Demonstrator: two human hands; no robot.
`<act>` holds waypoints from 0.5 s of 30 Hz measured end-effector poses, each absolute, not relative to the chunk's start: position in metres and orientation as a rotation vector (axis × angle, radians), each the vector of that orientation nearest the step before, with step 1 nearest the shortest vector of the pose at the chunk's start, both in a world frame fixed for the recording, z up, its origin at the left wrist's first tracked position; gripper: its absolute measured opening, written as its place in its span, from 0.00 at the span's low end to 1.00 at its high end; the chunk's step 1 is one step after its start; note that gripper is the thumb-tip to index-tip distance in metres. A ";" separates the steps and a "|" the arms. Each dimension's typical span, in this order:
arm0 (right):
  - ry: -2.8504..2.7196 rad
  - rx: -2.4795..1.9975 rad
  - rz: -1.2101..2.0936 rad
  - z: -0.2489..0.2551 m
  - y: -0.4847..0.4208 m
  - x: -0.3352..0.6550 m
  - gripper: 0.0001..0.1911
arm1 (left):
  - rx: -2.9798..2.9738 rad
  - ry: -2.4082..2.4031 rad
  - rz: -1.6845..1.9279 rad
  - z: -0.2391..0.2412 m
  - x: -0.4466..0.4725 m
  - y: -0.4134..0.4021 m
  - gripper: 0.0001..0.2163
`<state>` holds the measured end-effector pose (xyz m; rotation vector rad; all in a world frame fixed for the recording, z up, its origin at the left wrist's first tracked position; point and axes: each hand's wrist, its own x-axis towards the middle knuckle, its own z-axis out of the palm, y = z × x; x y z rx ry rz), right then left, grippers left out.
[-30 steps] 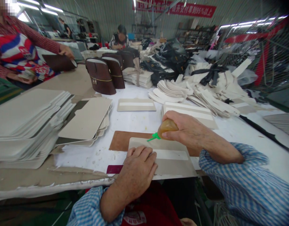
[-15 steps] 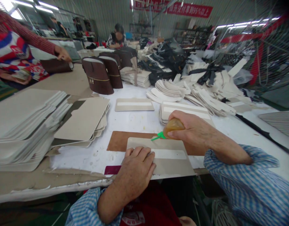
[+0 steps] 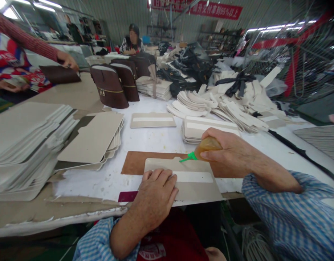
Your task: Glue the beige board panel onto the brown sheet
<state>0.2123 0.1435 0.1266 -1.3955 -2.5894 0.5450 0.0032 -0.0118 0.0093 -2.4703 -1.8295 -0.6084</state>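
My left hand (image 3: 155, 195) lies flat, fingers together, on the left part of a grey card panel (image 3: 195, 186) with a white strip across its middle. The panel rests on a brown sheet (image 3: 131, 165) near the table's front edge. My right hand (image 3: 229, 150) grips a small amber glue bottle (image 3: 207, 145). Its green nozzle (image 3: 187, 158) points left and down at the panel's far edge.
Tall stacks of grey boards (image 3: 25, 145) and a lower stack (image 3: 93, 141) lie to the left. More striped panels (image 3: 153, 119) and a pile (image 3: 205, 127) sit behind. Brown bags (image 3: 109, 87) stand further back. Another person (image 3: 9, 54) works at far left; loose cut pieces (image 3: 232, 101) cover the right.
My right hand with the bottle has slid rightward along the panel's far edge. My left hand stays pressed on the panel.
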 end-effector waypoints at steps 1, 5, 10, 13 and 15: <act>-2.578 -1.402 0.551 0.127 0.143 0.214 0.14 | -2.471 -1.829 -0.611 0.009 0.003 -0.012 0.11; -2.536 -1.412 0.579 0.125 0.144 0.224 0.14 | -2.475 -1.827 -0.609 0.010 0.003 -0.012 0.11; -2.503 -1.430 0.622 0.123 0.144 0.237 0.14 | -2.473 -1.832 -0.628 0.009 0.002 -0.012 0.11; -2.485 -1.425 0.614 0.123 0.144 0.244 0.14 | -2.471 -1.826 -0.650 0.009 0.002 -0.012 0.11; -2.474 -1.453 0.597 0.124 0.143 0.249 0.14 | -2.470 -1.814 -0.655 0.008 0.002 -0.011 0.11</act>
